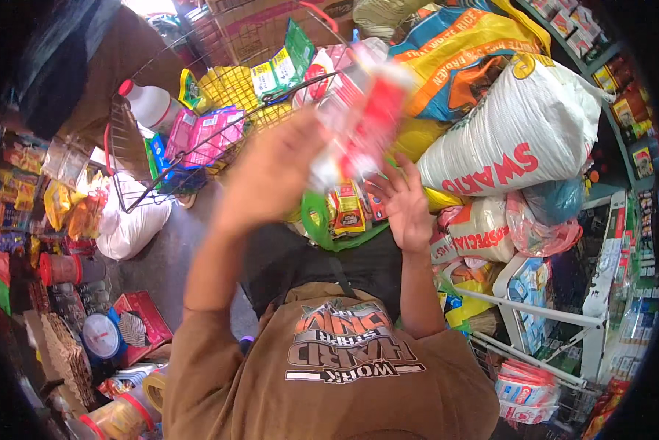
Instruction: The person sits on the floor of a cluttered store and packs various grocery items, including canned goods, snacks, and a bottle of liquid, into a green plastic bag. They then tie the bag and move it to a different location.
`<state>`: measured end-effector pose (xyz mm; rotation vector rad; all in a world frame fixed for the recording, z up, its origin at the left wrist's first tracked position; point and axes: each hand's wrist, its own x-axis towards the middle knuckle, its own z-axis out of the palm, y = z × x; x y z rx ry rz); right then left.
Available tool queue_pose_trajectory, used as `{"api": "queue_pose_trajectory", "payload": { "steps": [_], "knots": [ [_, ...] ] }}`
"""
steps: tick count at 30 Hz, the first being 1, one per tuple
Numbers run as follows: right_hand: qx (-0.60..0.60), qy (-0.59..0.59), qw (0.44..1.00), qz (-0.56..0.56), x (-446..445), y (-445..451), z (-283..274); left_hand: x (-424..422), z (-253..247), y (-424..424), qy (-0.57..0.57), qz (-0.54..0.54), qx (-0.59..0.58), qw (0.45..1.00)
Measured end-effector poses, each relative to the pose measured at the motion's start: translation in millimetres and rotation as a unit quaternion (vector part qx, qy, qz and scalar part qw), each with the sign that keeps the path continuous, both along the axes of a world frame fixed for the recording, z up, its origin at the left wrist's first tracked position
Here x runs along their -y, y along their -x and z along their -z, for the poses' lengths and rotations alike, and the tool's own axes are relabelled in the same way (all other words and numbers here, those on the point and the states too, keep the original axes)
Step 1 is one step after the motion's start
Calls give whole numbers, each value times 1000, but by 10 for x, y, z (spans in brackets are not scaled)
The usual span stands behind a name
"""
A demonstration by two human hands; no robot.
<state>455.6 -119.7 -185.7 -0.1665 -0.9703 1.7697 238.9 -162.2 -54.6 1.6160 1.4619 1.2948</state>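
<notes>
My left hand (280, 165), blurred by motion, grips red-and-white packets (382, 118) in front of me; the blur hides how many. Just below and to the right, my right hand (404, 206) has its fingers spread, palm up, with nothing in it. Under the packets, a green plastic bag (317, 220) stands open near my lap and holds small red-and-yellow sachets (349, 209). Beyond my left hand is a black wire basket (123, 181) with red handles. It holds pink packs (205, 135), a white bottle with a red cap (150, 104) and green-and-white packs (280, 71).
White and yellow rice sacks (505, 132) are piled at the right, near a white metal folding frame (527, 308). To the left are a dial scale (101, 335), lidded jars (60, 269) and a white bag (126, 225). A person in brown clothing (126, 49) stands at the upper left.
</notes>
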Motion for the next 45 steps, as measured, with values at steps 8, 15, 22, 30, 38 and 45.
{"api": "queue_pose_trajectory", "payload": {
  "steps": [8,15,22,30,38,45],
  "knots": [
    [282,108,939,165,-387,59,1078,370,2365,-439,94,-168,-256,947],
    [661,-254,673,215,-430,425,2471,172,3337,-394,205,-97,-294,929],
    [709,-423,535,180,-276,396,2268,-274,3207,-280,250,-164,399,867],
    [805,-285,514,83,-374,529,2160,-123,3174,-342,177,-22,237,955],
    [819,-370,390,199,-418,834,2834,141,2840,-381,294,-89,284,908],
    [795,-370,443,184,-525,662,2913,30,3164,-384,286,-11,195,938]
  ]
}}
